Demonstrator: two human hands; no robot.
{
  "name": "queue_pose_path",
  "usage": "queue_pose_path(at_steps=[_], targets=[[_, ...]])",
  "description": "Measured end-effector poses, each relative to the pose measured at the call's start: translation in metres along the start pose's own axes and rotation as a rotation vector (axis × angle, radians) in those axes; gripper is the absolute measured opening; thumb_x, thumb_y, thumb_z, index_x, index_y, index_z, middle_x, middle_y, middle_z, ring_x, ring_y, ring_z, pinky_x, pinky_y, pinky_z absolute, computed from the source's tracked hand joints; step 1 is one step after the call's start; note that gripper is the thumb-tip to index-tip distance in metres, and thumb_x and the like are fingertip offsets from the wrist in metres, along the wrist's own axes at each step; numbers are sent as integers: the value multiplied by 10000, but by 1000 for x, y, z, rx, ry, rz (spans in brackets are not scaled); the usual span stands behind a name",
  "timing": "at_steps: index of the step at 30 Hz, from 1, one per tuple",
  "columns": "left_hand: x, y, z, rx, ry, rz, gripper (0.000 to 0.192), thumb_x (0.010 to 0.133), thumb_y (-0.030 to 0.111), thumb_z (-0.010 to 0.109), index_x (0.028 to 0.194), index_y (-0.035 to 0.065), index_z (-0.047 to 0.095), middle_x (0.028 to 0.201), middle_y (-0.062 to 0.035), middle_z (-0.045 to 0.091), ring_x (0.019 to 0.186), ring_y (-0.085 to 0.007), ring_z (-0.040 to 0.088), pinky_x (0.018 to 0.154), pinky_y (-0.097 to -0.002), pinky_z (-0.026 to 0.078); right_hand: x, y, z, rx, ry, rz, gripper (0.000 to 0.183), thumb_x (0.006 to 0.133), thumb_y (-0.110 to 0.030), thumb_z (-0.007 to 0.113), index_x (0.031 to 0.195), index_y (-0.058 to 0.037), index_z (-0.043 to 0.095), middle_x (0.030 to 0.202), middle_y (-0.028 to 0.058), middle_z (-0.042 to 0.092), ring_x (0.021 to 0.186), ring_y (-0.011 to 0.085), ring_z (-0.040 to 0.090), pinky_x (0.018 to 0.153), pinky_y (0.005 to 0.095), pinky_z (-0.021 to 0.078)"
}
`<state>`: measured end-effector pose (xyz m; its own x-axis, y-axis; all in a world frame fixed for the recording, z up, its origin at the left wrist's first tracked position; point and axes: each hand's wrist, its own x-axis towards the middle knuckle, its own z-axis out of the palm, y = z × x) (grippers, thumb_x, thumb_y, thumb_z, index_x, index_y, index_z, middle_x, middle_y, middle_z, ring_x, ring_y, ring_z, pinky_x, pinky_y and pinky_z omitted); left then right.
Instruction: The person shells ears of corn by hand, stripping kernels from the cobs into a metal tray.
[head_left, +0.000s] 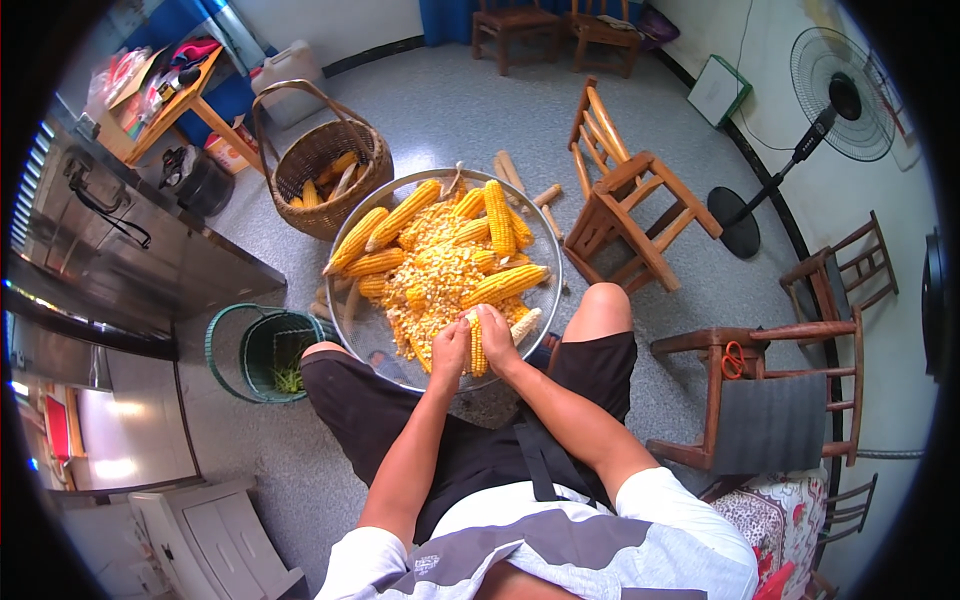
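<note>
A round mesh sieve with a metal rim (559, 281) lies between the person's knees, heaped with loose corn kernels (431, 281) and several yellow corn cobs (499, 217). Over its near side, my left hand (450, 345) and my right hand (495, 337) grip one corn cob (477, 352) between them, thumbs close together near its top. Part of that cob is hidden by the fingers. To the right of my right hand rests a pale, stripped cob (526, 326) against the inside of the rim.
Beyond the sieve at left stands a wicker basket (289, 206) holding cobs; a green basket (247, 352) is by the left knee. Bare cobs (549, 196) lie on the floor behind the sieve. A tipped wooden chair (626, 217) and a standing fan (814, 135) are at right.
</note>
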<state>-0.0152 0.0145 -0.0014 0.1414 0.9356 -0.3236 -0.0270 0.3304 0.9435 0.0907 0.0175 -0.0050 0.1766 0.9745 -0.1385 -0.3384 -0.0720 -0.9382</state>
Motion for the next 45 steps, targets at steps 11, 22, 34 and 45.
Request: queue_pose_path(at_steps=[11,22,34,45], targets=[[-1,1,4,-53,59,84,397,973,314,435,1026,-27,631,823,1,613,719,-62,523,648,-222,426,0,8,1,-157,3,-84,305,970,-225,382,899,7,566,803,75,586,771,145,541,734,294,435],[-2,8,-2,227,-8,-38,365,961,298,466,1067,-13,626,865,-16,627,758,-80,546,694,-237,440,0,11,2,-128,-27,-50,289,970,-223,387,896,2,553,805,75,580,772,146,537,722,292,432],[-9,22,5,-318,117,-123,347,947,286,495,1031,-21,634,926,-31,634,817,-85,560,728,-230,443,-4,1,5,-127,-2,-72,333,984,-235,339,902,-1,561,824,80,587,794,154,542,768,286,428],[-1,3,8,-146,18,67,320,941,278,513,987,-18,624,842,2,601,769,-45,496,674,-210,411,-5,2,4,-168,-51,-117,343,972,-214,328,921,15,579,855,95,603,811,165,560,781,287,441]])
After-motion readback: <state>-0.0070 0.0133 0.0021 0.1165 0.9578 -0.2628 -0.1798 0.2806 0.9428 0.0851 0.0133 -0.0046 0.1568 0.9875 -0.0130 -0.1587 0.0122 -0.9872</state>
